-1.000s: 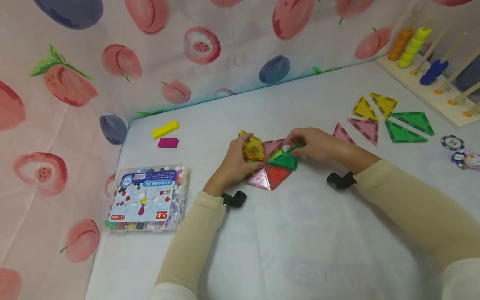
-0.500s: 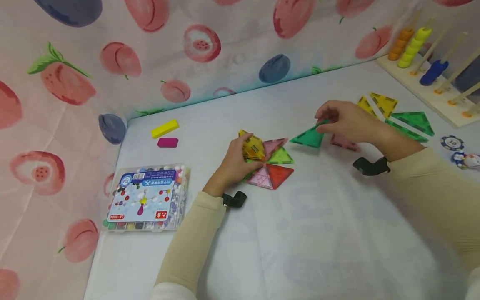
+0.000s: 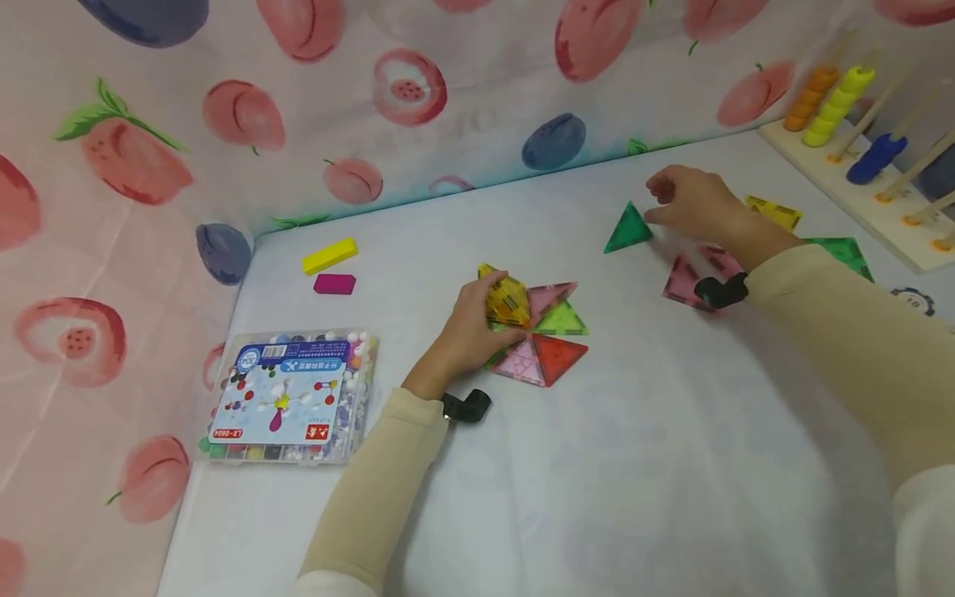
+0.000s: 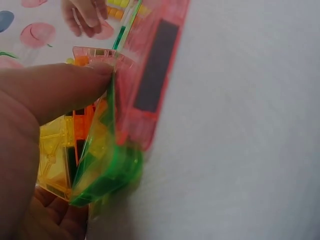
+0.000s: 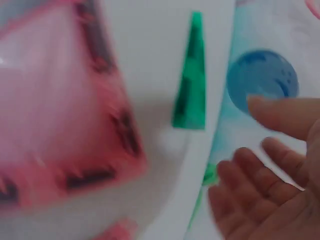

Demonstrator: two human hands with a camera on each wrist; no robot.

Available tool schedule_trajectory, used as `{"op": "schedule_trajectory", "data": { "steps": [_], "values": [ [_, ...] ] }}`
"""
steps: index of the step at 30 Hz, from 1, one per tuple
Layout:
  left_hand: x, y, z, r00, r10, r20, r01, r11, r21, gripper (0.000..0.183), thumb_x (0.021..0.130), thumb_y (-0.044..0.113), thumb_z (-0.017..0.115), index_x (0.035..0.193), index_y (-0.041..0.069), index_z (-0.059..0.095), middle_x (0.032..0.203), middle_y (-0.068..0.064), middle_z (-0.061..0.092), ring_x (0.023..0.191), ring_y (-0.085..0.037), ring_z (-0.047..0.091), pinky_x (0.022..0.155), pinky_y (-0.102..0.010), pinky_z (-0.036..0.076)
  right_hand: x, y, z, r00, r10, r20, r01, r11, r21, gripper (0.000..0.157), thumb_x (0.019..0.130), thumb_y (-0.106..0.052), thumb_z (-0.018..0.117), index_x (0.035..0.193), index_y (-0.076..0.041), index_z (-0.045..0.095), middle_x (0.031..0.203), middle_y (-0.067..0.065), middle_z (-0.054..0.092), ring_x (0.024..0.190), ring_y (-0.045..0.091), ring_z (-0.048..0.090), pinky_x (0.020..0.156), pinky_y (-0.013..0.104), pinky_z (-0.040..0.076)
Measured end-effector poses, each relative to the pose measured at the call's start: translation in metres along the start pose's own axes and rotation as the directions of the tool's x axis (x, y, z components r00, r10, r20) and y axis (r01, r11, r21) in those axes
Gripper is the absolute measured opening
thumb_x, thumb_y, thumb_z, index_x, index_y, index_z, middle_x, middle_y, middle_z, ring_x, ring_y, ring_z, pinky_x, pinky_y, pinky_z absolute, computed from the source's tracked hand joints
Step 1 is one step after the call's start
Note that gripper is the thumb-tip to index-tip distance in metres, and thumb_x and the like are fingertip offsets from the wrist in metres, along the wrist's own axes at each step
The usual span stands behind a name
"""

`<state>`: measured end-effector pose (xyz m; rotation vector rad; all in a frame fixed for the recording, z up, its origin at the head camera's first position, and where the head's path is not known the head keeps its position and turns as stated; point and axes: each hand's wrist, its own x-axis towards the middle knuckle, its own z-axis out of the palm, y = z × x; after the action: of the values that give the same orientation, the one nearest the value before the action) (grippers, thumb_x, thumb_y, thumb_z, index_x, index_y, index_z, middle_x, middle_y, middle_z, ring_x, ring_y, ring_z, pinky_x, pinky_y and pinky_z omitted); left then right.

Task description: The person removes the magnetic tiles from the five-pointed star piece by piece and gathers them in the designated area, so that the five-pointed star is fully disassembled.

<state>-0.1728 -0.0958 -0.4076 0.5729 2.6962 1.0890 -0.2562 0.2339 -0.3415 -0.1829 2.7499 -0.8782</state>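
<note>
My left hand (image 3: 466, 327) grips a cluster of translucent magnetic tiles, its thumb and fingers around the yellow tiles (image 3: 509, 300). Fanning out to the right of that hand are a pink triangle tile (image 3: 548, 297), a light green one (image 3: 563, 318) and a red one (image 3: 558, 356). A paler pink tile (image 3: 520, 363) lies below the thumb. In the left wrist view the thumb presses against the pink and green tiles (image 4: 105, 175). My right hand (image 3: 694, 203), holding nothing, hovers beside a dark green triangle tile (image 3: 628, 230) on the table; its fingers are loosely bent in the right wrist view.
Pink tiles (image 3: 681, 283), a yellow tile (image 3: 776, 213) and a green tile (image 3: 843, 253) lie around the right forearm. A bead-counting board (image 3: 899, 215) stands at back right. Left are a clear case (image 3: 283, 398), a yellow block (image 3: 330, 256) and a magenta block (image 3: 334, 284).
My right hand has carried the dark green triangle tile off the cluster, up and right, and let it go on the table. The left hand keeps its hold.
</note>
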Motion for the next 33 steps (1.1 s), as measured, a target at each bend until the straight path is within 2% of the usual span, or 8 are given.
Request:
{"op": "schedule_trajectory", "data": {
  "steps": [4,8,13,18,25,33],
  "values": [
    [-0.001,0.0,-0.001,1.0,0.008,-0.001,-0.008,1.0,-0.003,0.081,0.074,0.034,0.072,0.138,0.018,0.026,0.134,-0.006,0.028,0.116,-0.017,0.031,0.097,-0.032,0.03,0.009,-0.005,0.016,0.998,0.032,0.051,-0.028,0.996,-0.08,0.068,0.085,-0.045,0.054,0.129,0.003,0.036,0.125,0.023,0.042,0.109,0.036,0.039,0.089,0.05,0.033],
    [-0.002,0.0,-0.001,1.0,0.018,-0.006,-0.018,1.0,-0.005,0.081,0.074,0.033,0.072,0.138,0.017,0.026,0.134,-0.006,0.028,0.117,-0.018,0.031,0.097,-0.032,0.03,0.021,-0.012,0.03,0.995,-0.004,0.099,0.017,0.992,-0.126,0.075,0.082,-0.05,0.055,0.13,0.004,0.034,0.126,0.023,0.04,0.109,0.036,0.038,0.091,0.05,0.031],
    [-0.002,-0.001,-0.001,1.0,-0.004,0.008,0.004,1.0,0.008,0.081,0.074,0.034,0.072,0.139,0.017,0.025,0.135,-0.006,0.027,0.118,-0.018,0.03,0.098,-0.031,0.029,0.033,-0.015,0.042,0.988,-0.084,0.132,0.094,0.993,-0.076,0.07,0.081,-0.043,0.061,0.132,-0.002,0.035,0.134,0.019,0.037,0.119,0.034,0.033,0.096,0.048,0.026],
    [-0.001,-0.001,-0.003,1.0,-0.004,0.01,0.004,1.0,0.01,0.081,0.075,0.034,0.072,0.138,0.019,0.024,0.135,-0.006,0.027,0.117,-0.017,0.031,0.097,-0.031,0.03,0.035,-0.02,0.048,0.987,-0.102,0.125,0.112,0.99,-0.08,0.071,0.082,-0.039,0.062,0.135,-0.002,0.031,0.133,0.021,0.036,0.115,0.035,0.035,0.094,0.049,0.029],
    [0.0,0.001,-0.003,1.0,0.003,0.012,-0.003,1.0,0.013,0.082,0.074,0.034,0.072,0.139,0.019,0.024,0.134,-0.007,0.028,0.117,-0.017,0.031,0.097,-0.03,0.03,0.028,-0.018,0.04,0.987,-0.048,0.154,0.073,0.984,-0.163,0.07,0.084,-0.036,0.06,0.137,-0.003,0.028,0.134,0.024,0.032,0.111,0.037,0.033,0.092,0.053,0.029],
    [0.0,-0.002,-0.002,1.0,-0.002,0.013,0.002,1.0,0.019,0.082,0.074,0.035,0.071,0.139,0.019,0.023,0.134,-0.008,0.028,0.117,-0.018,0.031,0.097,-0.03,0.03,0.021,0.014,0.015,0.986,0.004,0.166,0.034,0.975,-0.221,0.068,0.085,-0.036,0.058,0.138,-0.006,0.028,0.134,0.025,0.032,0.111,0.04,0.033,0.089,0.056,0.029]
  ]
}}
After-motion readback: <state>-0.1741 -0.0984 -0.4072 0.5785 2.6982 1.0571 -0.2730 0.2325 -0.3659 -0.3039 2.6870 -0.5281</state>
